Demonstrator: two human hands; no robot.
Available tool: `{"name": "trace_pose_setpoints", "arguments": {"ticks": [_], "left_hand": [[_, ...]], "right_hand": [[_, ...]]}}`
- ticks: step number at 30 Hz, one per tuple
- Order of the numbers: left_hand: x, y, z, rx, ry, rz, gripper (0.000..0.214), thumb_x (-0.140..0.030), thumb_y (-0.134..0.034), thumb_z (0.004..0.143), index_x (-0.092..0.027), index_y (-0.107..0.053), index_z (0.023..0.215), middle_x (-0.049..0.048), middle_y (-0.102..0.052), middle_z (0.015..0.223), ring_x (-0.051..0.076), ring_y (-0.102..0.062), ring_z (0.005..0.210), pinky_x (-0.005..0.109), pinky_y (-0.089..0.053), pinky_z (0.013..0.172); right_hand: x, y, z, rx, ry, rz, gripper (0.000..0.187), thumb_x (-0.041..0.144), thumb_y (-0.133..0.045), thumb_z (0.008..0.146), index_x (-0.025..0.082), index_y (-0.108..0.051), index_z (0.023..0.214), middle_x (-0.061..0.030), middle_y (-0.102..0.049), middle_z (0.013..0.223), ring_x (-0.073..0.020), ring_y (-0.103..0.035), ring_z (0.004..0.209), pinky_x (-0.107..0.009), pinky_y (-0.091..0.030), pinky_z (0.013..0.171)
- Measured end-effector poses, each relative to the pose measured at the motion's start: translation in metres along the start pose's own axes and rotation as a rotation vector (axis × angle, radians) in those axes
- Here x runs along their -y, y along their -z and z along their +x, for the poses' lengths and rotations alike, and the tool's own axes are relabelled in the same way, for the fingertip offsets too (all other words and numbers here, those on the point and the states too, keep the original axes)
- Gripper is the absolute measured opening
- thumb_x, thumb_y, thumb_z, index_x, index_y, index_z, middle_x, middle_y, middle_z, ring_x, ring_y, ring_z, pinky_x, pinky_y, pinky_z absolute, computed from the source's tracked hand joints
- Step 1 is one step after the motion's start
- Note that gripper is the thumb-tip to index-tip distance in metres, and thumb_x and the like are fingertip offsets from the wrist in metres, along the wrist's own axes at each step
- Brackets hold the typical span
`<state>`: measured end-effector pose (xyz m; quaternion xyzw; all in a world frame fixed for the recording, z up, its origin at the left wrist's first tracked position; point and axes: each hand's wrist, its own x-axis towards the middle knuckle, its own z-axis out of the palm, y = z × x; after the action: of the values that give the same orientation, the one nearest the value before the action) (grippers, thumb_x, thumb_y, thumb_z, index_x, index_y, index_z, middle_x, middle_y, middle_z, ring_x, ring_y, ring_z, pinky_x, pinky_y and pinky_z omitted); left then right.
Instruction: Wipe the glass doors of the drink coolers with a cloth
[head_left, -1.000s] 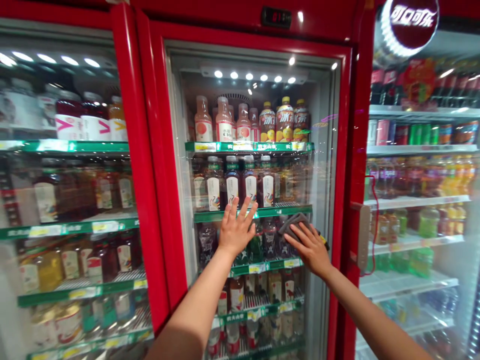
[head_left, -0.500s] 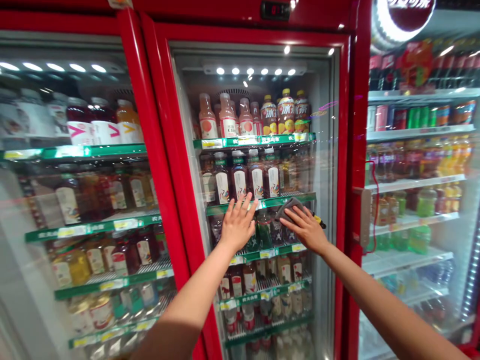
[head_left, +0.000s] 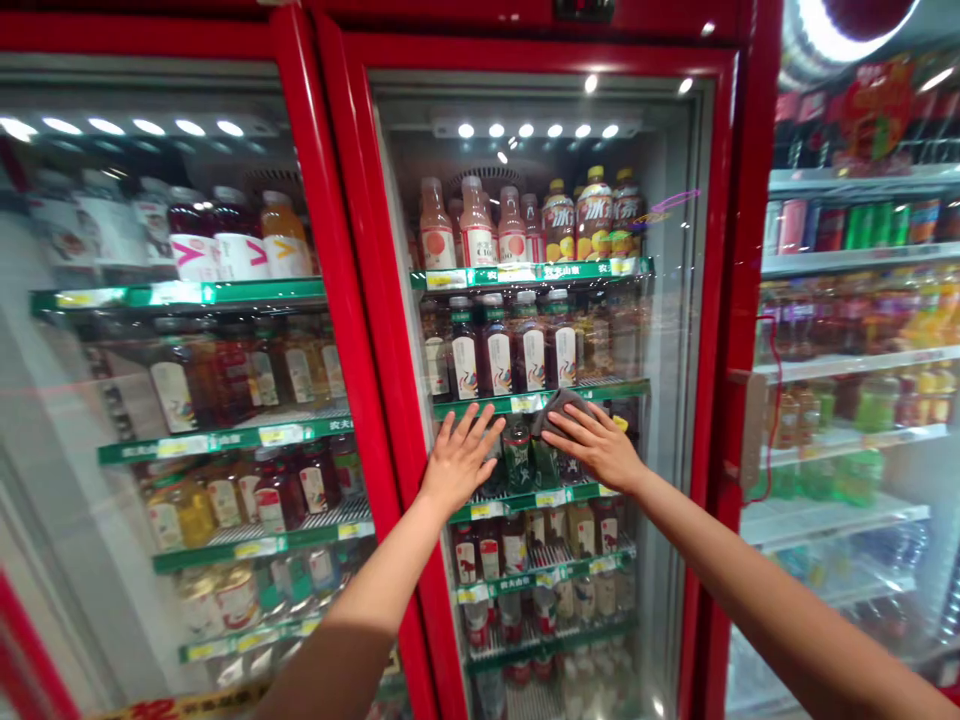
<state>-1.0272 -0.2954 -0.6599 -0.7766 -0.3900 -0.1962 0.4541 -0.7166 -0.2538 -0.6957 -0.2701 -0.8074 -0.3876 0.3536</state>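
Note:
Both hands reach up to the closed glass door (head_left: 675, 330) of a red-framed drinks fridge. My left hand (head_left: 461, 460), fingers spread and holding nothing, is at the glass near the left side of the frame. To its right, my right hand (head_left: 600, 448) presses a crumpled dark grey cloth (head_left: 559, 408) against the pane, its fingers lying over the cloth. Behind the glass, dark bottles with white labels (head_left: 499, 362) stand on the shelf just above the hands. Green-tinted bottles (head_left: 517, 455) show between the hands, partly hidden.
The door's red frame (head_left: 379, 330) runs along the left, and a door handle (head_left: 748, 430) sits to the right beside a red cord (head_left: 776, 400). Another glass-fronted fridge (head_left: 330, 300) stands at left. Lit shelves of drinks (head_left: 847, 265) fill the right side.
My right hand and the cloth have moved left across the glass. My left hand has shifted left and slightly down. The view has turned a little to the left.

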Motion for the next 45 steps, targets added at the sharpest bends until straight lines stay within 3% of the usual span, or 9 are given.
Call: {"name": "trace_pose_setpoints", "arguments": {"ticks": [3, 7, 13, 16, 22, 29, 33, 37, 45], "left_hand": [[0.002, -0.009, -0.003, -0.011, 0.002, 0.022, 0.083, -0.046, -0.059, 0.094, -0.028, -0.016, 0.163, 0.0044, -0.021, 0.168, 0.025, -0.003, 0.158, 0.052, 0.006, 0.129], [0.003, -0.015, -0.005, -0.036, 0.000, 0.043, 0.084, -0.048, -0.061, 0.093, -0.028, -0.018, 0.162, 0.0045, -0.022, 0.168, 0.025, -0.005, 0.158, 0.051, 0.008, 0.129], [0.003, -0.002, -0.004, -0.019, -0.016, 0.046, 0.086, -0.047, -0.063, 0.092, -0.026, -0.019, 0.162, 0.0042, -0.021, 0.169, 0.026, -0.007, 0.158, 0.051, 0.002, 0.130], [0.005, 0.010, -0.011, 0.015, -0.020, 0.055, 0.085, -0.043, -0.060, 0.093, -0.021, -0.016, 0.163, 0.0052, -0.019, 0.169, 0.024, -0.007, 0.158, 0.048, -0.004, 0.131], [0.017, 0.025, -0.061, 0.036, 0.057, 0.093, 0.082, -0.035, -0.054, 0.096, -0.019, -0.010, 0.163, 0.0053, -0.020, 0.169, 0.023, -0.005, 0.158, 0.049, 0.001, 0.131], [0.029, 0.030, -0.106, 0.024, 0.205, 0.118, 0.098, -0.041, -0.064, 0.091, -0.015, -0.003, 0.163, 0.0137, -0.012, 0.169, 0.025, -0.005, 0.157, 0.046, 0.000, 0.131], [0.033, 0.029, -0.112, 0.034, 0.244, 0.096, 0.108, -0.050, -0.067, 0.088, -0.011, 0.001, 0.163, 0.0172, -0.012, 0.168, 0.028, -0.006, 0.157, 0.048, -0.008, 0.130], [0.034, 0.026, -0.113, 0.043, 0.241, 0.071, 0.108, -0.048, -0.067, 0.088, -0.011, 0.003, 0.162, 0.0170, -0.012, 0.168, 0.028, -0.007, 0.157, 0.049, -0.013, 0.130], [0.035, 0.025, -0.115, 0.078, 0.237, 0.044, 0.107, -0.048, -0.066, 0.089, -0.011, 0.002, 0.163, 0.0178, -0.009, 0.168, 0.030, -0.007, 0.157, 0.051, -0.014, 0.129]], "right_hand": [[-0.011, 0.004, 0.021, -0.068, -0.157, -0.037, 0.061, 0.016, -0.050, 0.097, 0.039, -0.041, 0.154, 0.0003, -0.043, 0.161, -0.0250, -0.031, 0.152, -0.051, -0.028, 0.123], [0.021, -0.011, 0.061, -0.179, -0.338, -0.053, 0.061, 0.017, -0.050, 0.097, 0.037, -0.042, 0.154, -0.0031, -0.039, 0.163, -0.0285, -0.028, 0.153, -0.054, -0.030, 0.120], [0.044, -0.025, 0.010, -0.104, -0.003, -0.035, 0.062, 0.014, -0.051, 0.096, 0.040, -0.045, 0.151, 0.0009, -0.051, 0.155, -0.0227, -0.038, 0.148, -0.048, -0.027, 0.123], [0.030, -0.017, 0.001, -0.110, -0.051, -0.041, 0.064, 0.011, -0.050, 0.095, 0.038, -0.044, 0.152, -0.0007, -0.052, 0.154, -0.0234, -0.040, 0.147, -0.049, -0.029, 0.122], [0.065, -0.018, 0.078, -0.206, -0.379, -0.025, 0.065, 0.014, -0.053, 0.094, 0.034, -0.041, 0.155, -0.0051, -0.039, 0.162, -0.0307, -0.027, 0.153, -0.057, -0.027, 0.121], [0.090, -0.025, 0.049, -0.055, 0.025, 0.009, 0.068, 0.011, -0.053, 0.092, 0.037, -0.042, 0.154, 0.0021, -0.044, 0.160, -0.0235, -0.034, 0.150, -0.050, -0.021, 0.125], [0.081, -0.018, 0.069, -0.109, -0.187, 0.016, 0.067, 0.011, -0.053, 0.092, 0.035, -0.042, 0.154, -0.0013, -0.043, 0.161, -0.0265, -0.030, 0.152, -0.052, -0.024, 0.123], [0.107, -0.024, 0.121, -0.186, -0.372, 0.029, 0.069, 0.011, -0.052, 0.093, 0.035, -0.038, 0.156, -0.0033, -0.036, 0.164, -0.0295, -0.023, 0.155, -0.056, -0.021, 0.123], [0.123, -0.034, 0.093, -0.049, 0.162, 0.057, 0.062, 0.019, -0.052, 0.098, 0.034, -0.038, 0.156, 0.0018, -0.038, 0.163, -0.0230, -0.028, 0.153, -0.049, -0.016, 0.127]]}}
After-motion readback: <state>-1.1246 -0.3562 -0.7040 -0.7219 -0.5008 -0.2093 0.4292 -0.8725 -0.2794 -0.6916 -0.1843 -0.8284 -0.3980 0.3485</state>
